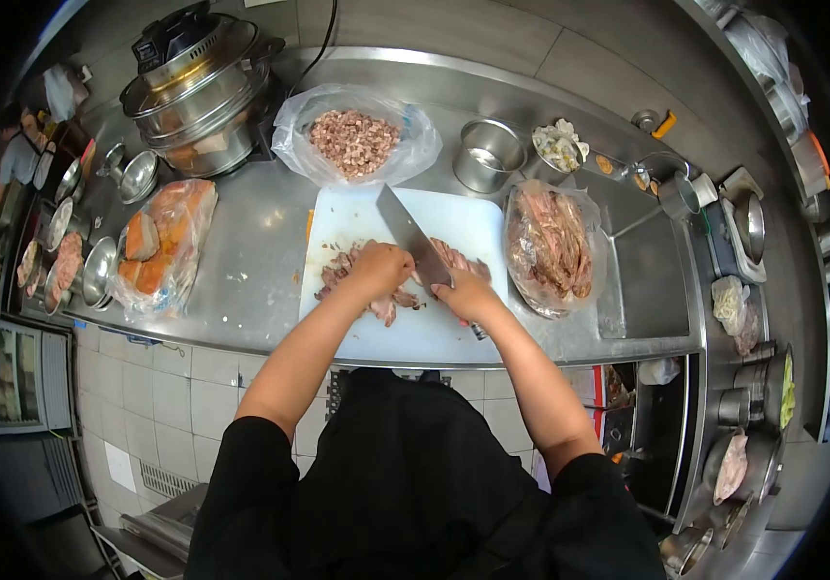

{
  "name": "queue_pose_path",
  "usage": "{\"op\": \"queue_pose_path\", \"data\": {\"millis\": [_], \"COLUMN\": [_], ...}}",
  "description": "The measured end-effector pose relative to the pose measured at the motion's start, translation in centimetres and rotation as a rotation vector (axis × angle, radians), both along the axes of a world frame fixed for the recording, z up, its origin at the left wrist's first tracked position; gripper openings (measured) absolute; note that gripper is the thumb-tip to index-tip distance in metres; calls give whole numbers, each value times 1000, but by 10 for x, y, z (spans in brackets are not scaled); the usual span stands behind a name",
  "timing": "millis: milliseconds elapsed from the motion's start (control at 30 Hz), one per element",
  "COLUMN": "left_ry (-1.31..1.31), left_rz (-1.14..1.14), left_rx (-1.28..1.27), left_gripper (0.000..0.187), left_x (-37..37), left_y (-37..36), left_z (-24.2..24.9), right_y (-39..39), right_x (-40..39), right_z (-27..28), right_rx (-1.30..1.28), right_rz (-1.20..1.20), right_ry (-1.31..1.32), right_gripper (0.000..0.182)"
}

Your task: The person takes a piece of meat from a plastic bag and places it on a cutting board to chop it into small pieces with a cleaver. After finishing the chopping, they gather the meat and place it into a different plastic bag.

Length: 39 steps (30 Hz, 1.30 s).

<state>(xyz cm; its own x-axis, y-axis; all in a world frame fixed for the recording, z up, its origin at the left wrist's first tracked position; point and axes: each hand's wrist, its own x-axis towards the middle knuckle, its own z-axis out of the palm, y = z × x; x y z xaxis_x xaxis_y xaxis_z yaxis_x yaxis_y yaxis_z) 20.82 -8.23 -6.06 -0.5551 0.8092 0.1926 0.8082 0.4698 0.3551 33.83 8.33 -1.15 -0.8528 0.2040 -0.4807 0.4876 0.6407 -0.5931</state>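
Observation:
A wide cleaver stands over the white cutting board, its blade slanting up and to the left. My right hand is wrapped round its handle end, fingers against the blade. My left hand is closed beside the blade, over the meat; what its fingers hold is hidden. Cut strips of meat lie under and left of my left hand. More meat lies to the right of the blade. Diced meat fills an open plastic bag behind the board.
Bagged meat lies right of the board. Bagged orange and pink blocks lie left. Behind stand a steel pot and a large steel cooker. A sink is at the right. A person is at the far left.

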Motion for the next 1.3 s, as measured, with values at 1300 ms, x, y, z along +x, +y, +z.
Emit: {"op": "queue_pose_path", "data": {"millis": [1300], "left_ry": [-77], "left_rz": [185], "left_rx": [-9], "left_gripper": [17], "left_x": [-27], "left_y": [0], "left_z": [-10], "right_y": [6], "right_x": [58], "right_z": [10], "right_rx": [143], "right_rz": [33], "right_ry": [-23], "right_gripper": [63]}}
